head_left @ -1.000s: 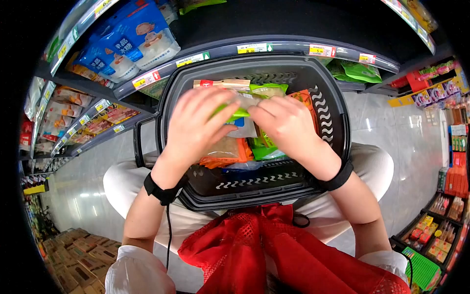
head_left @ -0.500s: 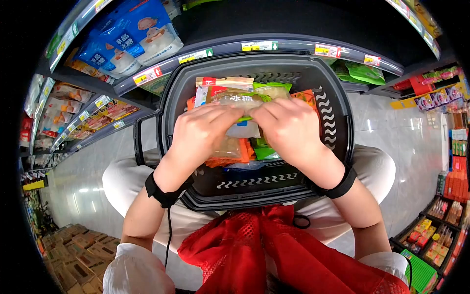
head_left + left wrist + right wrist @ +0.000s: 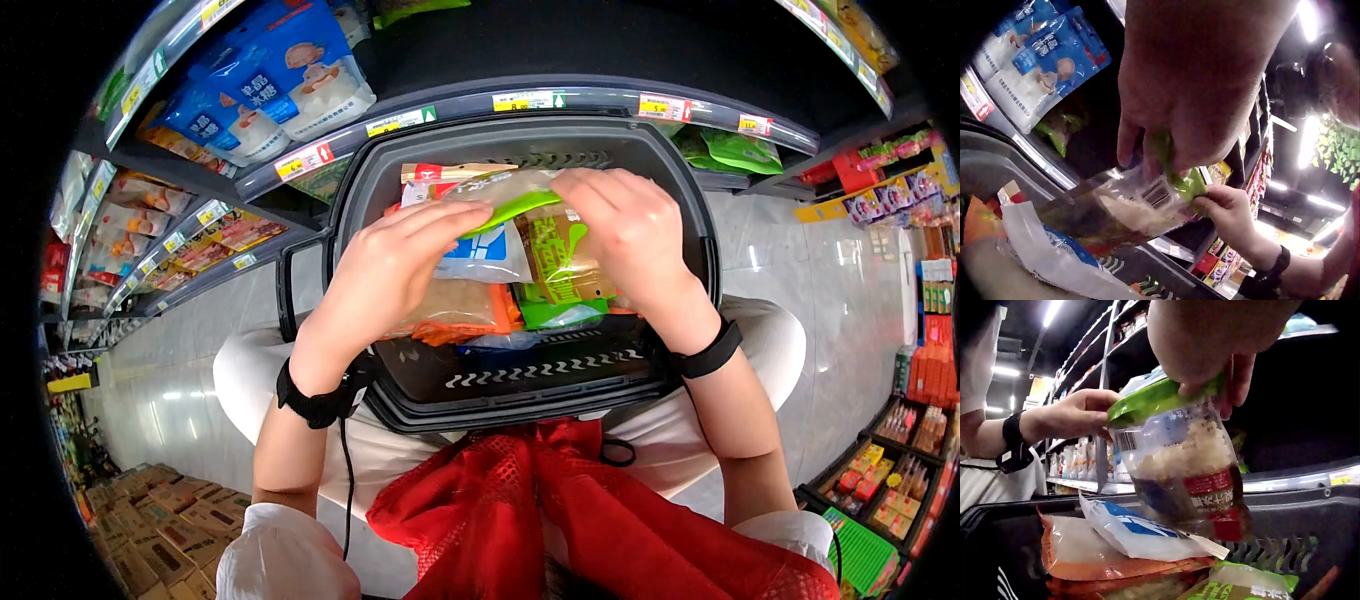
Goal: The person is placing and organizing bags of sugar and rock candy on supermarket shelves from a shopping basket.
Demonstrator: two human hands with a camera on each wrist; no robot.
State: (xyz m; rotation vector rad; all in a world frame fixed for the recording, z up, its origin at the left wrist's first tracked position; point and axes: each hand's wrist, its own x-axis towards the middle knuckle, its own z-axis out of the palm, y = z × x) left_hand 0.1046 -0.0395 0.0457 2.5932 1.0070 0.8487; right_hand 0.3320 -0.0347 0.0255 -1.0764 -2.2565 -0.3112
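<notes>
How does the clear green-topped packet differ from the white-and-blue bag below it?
The clear plastic packet with a green top edge hangs above the dark grey basket, pinched at its top by the left hand and right hand; the white plastic bag with blue print lies flat on other packets. The packet shows pale grains; the bag looks white. Both are soft pouches.

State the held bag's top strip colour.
Bright green strip on the bag; right wrist view shows best.
</notes>
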